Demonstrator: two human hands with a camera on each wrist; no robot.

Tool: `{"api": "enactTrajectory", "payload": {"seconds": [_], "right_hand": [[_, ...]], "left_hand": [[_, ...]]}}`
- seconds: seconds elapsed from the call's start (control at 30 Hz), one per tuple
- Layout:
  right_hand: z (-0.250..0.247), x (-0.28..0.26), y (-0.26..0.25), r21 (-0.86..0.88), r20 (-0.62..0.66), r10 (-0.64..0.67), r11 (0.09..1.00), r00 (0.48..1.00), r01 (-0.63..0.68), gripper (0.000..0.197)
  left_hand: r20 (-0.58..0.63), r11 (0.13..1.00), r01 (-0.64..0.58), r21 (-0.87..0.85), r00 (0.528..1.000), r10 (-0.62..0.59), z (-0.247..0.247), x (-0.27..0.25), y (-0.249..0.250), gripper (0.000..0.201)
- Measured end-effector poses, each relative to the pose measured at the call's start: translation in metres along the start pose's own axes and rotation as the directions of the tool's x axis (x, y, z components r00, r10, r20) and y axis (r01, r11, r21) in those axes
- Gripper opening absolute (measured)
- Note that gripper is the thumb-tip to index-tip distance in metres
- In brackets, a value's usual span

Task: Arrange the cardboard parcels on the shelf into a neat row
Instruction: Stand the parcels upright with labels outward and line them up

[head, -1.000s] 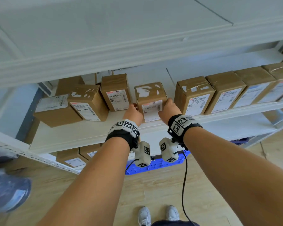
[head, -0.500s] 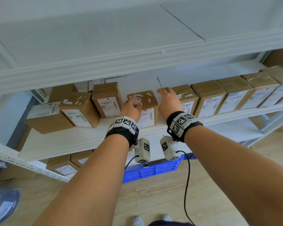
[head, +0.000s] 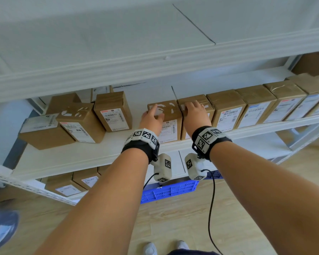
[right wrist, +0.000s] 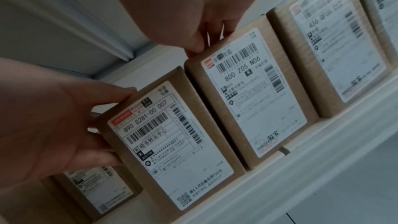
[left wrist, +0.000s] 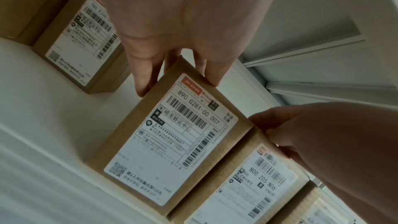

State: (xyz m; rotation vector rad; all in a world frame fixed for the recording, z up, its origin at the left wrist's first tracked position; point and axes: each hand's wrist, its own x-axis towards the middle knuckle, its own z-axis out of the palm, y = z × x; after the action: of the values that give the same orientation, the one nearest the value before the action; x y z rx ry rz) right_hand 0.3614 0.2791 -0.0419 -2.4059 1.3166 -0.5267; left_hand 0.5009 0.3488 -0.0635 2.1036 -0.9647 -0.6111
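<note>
On shelf, left hand grips parcel; right hand atop neighbour.

My arms are bare to well above the elbow, no sleeves showing. On my left wrist sits a black strap topped by a band of white blocks printed with black square-pattern markers. My right wrist carries the same black strap and white marker blocks. Under each wrist hangs a rounded white camera pod, left and right, each stamped with black markers on its faces. A thin black cable loops down from the right pod, and a shorter black cable curls from the left. Below, I see my white shoes.
</note>
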Motion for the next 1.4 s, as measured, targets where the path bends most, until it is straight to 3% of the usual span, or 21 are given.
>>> {"api": "enactTrajectory", "payload": {"seconds": [0.1,0.27,0.33,0.47,0.63,0.77,0.9,1.13,1.4], "right_hand": [[0.0,0.0,0.002,-0.007,-0.014,-0.014,1.0,1.0,0.014,0.042],[-0.001,0.005,-0.004,-0.012,-0.022,0.004,1.0,1.0,-0.004,0.046],[0.0,0.01,-0.012,0.041,-0.048,0.006,0.999,0.999,-0.004,0.048],[0.0,0.015,-0.048,0.146,-0.028,-0.027,0.989,0.999,0.031,0.057],[0.015,0.02,-0.099,0.216,0.021,-0.094,0.972,0.995,0.087,0.059],[0.04,0.026,-0.138,0.233,0.094,-0.104,0.969,0.99,0.08,0.056],[0.067,0.033,-0.171,0.189,0.225,-0.059,0.982,0.973,0.016,0.058],[0.1,0.046,-0.196,0.145,0.351,0.047,0.984,0.935,-0.104,0.071],[0.101,0.044,-0.194,0.114,0.326,0.057,0.989,0.944,-0.099,0.069]], "left_hand": [[0.002,1.0,-0.004,0.008,1.0,0.004,-0.001,0.0,0.0,0.051],[-0.005,0.975,-0.07,0.209,0.997,0.072,-0.014,-0.001,0.004,0.051],[-0.067,0.975,-0.084,0.207,0.993,0.099,-0.024,-0.003,0.004,0.047],[-0.264,0.99,0.001,0.142,0.964,0.037,-0.061,-0.005,-0.007,0.037],[-0.385,0.908,0.031,0.417,0.912,0.145,-0.116,0.002,-0.03,0.034],[-0.295,0.768,0.088,0.634,0.946,0.136,-0.15,0.013,-0.061,0.051],[-0.118,0.671,0.04,0.74,0.99,0.071,-0.166,0.02,-0.088,0.069],[0.028,0.65,-0.039,0.759,0.999,0.028,-0.181,0.042,-0.098,0.068],[0.081,0.597,-0.14,0.79,0.989,0.125,-0.179,0.051,-0.096,0.063]]}}
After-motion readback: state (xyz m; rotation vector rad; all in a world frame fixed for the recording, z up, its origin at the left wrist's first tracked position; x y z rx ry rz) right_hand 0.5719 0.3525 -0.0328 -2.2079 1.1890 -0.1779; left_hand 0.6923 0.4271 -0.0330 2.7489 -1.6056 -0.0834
